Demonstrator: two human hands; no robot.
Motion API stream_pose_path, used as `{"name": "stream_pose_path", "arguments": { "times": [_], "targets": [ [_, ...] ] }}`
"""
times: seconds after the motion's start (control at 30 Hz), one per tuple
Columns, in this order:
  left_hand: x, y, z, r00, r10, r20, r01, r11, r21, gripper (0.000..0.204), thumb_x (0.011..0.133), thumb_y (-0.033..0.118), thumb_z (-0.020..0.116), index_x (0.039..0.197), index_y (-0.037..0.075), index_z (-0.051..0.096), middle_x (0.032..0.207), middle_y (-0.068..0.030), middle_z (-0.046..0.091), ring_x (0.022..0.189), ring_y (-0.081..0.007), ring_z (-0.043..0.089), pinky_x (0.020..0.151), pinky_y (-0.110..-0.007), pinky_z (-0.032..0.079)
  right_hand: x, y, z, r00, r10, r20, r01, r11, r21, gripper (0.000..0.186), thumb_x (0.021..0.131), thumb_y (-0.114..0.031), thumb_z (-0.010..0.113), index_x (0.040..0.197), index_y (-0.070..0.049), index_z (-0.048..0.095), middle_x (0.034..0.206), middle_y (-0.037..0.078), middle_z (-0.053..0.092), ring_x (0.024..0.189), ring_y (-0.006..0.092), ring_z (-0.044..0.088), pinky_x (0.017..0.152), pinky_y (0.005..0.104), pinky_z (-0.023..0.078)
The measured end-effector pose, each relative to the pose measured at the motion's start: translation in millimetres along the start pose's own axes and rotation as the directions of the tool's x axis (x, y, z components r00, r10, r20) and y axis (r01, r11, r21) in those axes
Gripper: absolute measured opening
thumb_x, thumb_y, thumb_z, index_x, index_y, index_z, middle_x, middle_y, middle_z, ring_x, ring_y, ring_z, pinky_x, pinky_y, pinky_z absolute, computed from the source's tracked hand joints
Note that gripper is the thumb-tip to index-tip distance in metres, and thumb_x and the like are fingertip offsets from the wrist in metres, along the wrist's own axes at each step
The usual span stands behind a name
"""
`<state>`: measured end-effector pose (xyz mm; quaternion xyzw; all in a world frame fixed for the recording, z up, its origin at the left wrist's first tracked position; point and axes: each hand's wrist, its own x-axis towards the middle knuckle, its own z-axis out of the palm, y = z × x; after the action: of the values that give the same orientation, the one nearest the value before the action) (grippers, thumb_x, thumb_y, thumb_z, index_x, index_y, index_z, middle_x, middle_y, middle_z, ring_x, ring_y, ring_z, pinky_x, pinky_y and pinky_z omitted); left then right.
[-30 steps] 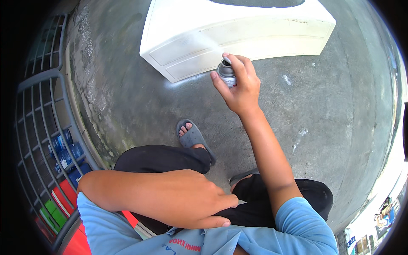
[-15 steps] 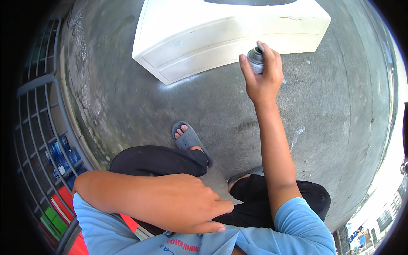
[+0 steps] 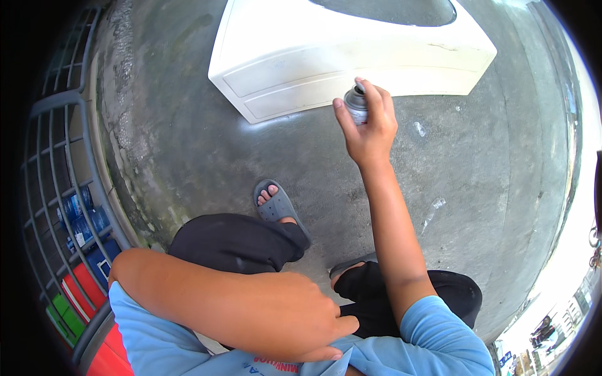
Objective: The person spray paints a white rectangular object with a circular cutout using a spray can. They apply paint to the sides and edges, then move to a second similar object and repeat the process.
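Observation:
My right hand is wrapped round a spray can, with the index finger on its top. The can is held upright just in front of a big white moulded panel, whose near side is curved and ribbed. A large rounded opening shows in the panel's top. Bright white overspray lies on the ground by the panel's near left corner. My left hand rests across my lap with the thumb and index finger apart and nothing seen in it; its other fingers are mostly hidden.
Grey concrete ground surrounds the panel, with small pale scraps on it. To the left runs a grey metal grille, with blue bottles and red and green boxes behind it. My sandalled feet are close by.
My right hand has drawn the spray can a little left and nearer to me. The panel sits lower in the view, showing more of its opening. My left hand has shifted slightly right.

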<state>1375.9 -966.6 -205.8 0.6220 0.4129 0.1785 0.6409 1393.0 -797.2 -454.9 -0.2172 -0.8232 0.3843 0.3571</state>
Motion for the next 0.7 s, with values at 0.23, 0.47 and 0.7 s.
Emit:
{"name": "stream_pose_path", "arguments": {
  "times": [0.23, 0.47, 0.7],
  "targets": [
    [-1, -4, -7, 0.993, -0.109, 0.045, 0.110, 0.993, -0.032, 0.045, 0.111, 0.046, 0.052, 0.121, 0.003, 0.060, 0.088, -0.0165, 0.070, 0.071, -0.0394, 0.070, 0.064, -0.046, 0.057, 48, 66, -71, 0.966, 0.144, -0.214, -0.166, 0.982, -0.090, 0.054, 0.090, -0.028, 0.085, 0.136, -0.007, 0.064, 0.115, 0.017, 0.071, 0.101, 0.0301, 0.072, 0.088, 0.0434, 0.057],
    [12, 1, -19, 0.977, -0.167, 0.130, 0.177, 0.982, -0.067, 0.046, 0.111, 0.047, 0.052, 0.127, 0.005, 0.062, 0.096, -0.0162, 0.073, 0.079, -0.0407, 0.071, 0.070, -0.048, 0.058, 58, 87, -92, 0.959, 0.108, -0.261, -0.158, 0.971, -0.181, 0.056, 0.091, -0.030, 0.085, 0.135, -0.003, 0.063, 0.117, 0.018, 0.071, 0.105, 0.0314, 0.072, 0.092, 0.0447, 0.057],
    [15, 2, -16, 0.975, -0.180, 0.130, 0.187, 0.981, -0.048, 0.047, 0.110, 0.047, 0.054, 0.127, 0.005, 0.063, 0.098, -0.0158, 0.075, 0.080, -0.0399, 0.072, 0.073, -0.047, 0.058, 43, 51, -69, 0.993, 0.045, -0.105, -0.051, 0.997, -0.055, 0.055, 0.089, -0.032, 0.085, 0.137, -0.015, 0.065, 0.113, 0.015, 0.070, 0.099, 0.0315, 0.073, 0.085, 0.0431, 0.059]
  ]
}}
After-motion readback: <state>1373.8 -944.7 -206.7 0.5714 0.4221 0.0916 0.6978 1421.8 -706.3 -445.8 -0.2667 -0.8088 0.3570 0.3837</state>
